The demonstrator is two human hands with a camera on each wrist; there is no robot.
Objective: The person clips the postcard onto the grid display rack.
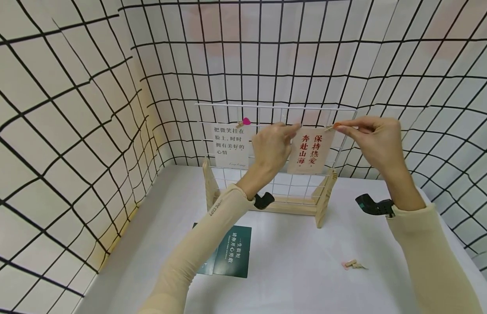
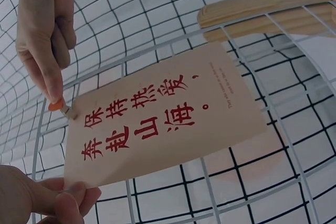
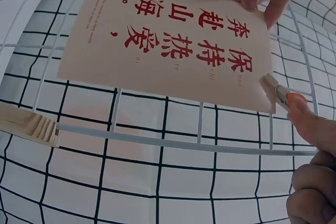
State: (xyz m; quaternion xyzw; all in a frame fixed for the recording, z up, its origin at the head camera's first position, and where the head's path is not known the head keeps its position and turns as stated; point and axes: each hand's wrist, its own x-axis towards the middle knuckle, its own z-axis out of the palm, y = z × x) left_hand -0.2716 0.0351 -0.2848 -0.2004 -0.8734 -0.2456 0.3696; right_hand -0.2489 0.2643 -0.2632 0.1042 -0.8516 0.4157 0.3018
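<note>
Head view: your left hand (image 1: 271,146) pinches the card (image 1: 311,150) against the grid rack (image 1: 274,107) — right-hand fingers (image 1: 355,128) squeeze the clip (image 1: 332,127) at its corner; release squarely next.

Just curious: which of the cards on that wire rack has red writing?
The beige card on the right, held by both hands; the white card beside it has dark writing.

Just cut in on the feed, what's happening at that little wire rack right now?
A person is holding a beige card with red characters against the top of a white wire grid that stands on a wooden stand. The left hand pinches the card's upper left corner. The right hand pinches a small wooden clip with an orange tip at its upper right corner. A white card already hangs beside it under a pink heart clip. Two green cards and spare clips lie on the table.
</note>
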